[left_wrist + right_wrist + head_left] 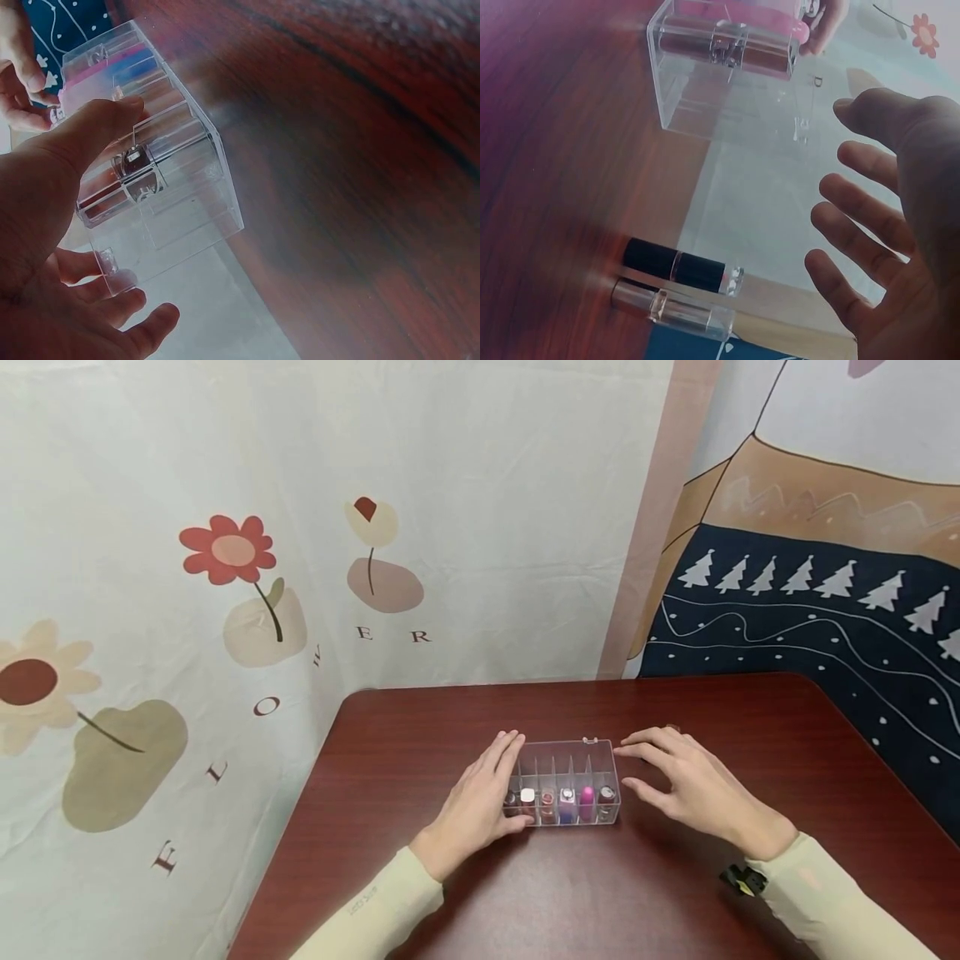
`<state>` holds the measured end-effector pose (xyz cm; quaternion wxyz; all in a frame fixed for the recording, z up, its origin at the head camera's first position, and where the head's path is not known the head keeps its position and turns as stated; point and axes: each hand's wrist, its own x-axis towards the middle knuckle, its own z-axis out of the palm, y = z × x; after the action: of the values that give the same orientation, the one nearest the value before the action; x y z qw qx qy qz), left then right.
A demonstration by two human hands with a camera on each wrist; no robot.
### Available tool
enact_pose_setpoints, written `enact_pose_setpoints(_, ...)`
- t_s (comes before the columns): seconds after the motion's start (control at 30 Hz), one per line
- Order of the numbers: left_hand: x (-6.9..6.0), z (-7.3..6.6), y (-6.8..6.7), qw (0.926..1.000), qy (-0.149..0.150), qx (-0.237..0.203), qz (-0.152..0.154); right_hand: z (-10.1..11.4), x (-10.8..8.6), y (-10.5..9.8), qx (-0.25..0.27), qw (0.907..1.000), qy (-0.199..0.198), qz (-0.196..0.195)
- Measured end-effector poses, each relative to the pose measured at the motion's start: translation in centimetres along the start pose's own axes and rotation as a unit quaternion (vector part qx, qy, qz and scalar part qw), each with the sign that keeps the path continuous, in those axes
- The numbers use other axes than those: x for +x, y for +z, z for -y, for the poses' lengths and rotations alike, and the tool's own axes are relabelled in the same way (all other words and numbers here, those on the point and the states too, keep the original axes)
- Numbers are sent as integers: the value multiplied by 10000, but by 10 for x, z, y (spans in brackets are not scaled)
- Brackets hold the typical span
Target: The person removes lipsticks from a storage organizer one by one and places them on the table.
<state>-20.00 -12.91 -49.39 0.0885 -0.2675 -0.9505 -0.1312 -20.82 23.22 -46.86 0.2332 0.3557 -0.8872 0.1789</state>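
Note:
A transparent plastic lipstick organizer [566, 785] stands on the table. Its front row holds several lipsticks, among them a bright pink tube [587, 799] and one with a blue-purple base [567, 808]. My left hand [472, 802] holds the organizer at its left end, thumb across the front and fingers toward the back. Just off the right end is my right hand [693, 785], fingers spread and holding nothing. In the right wrist view a black lipstick [679, 264] and a lipstick with a transparent part [671, 307] stand on the table near that hand; the head view does not show them.
The reddish-brown wooden table [570, 893] carries everything. A pale cloth with printed flowers [487, 527] hangs behind and at left. At right hangs a dark blue cloth with white trees [810, 627]. Something small and black [744, 879] is at the right wrist.

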Motion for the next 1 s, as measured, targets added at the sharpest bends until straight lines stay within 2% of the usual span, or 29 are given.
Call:
enact_pose_setpoints(0.43,0,-1,0,10000,-1,25,13,12,6,2,23,9989,-426,196)
enact_pose_setpoints(0.73,1,-1,0,10000,8,0,10,17,8,7,-128,9978,-504,405)
enact_pose_setpoints(1.0,1,0,0,10000,-28,-20,50,17,10,11,-243,9962,-739,403)
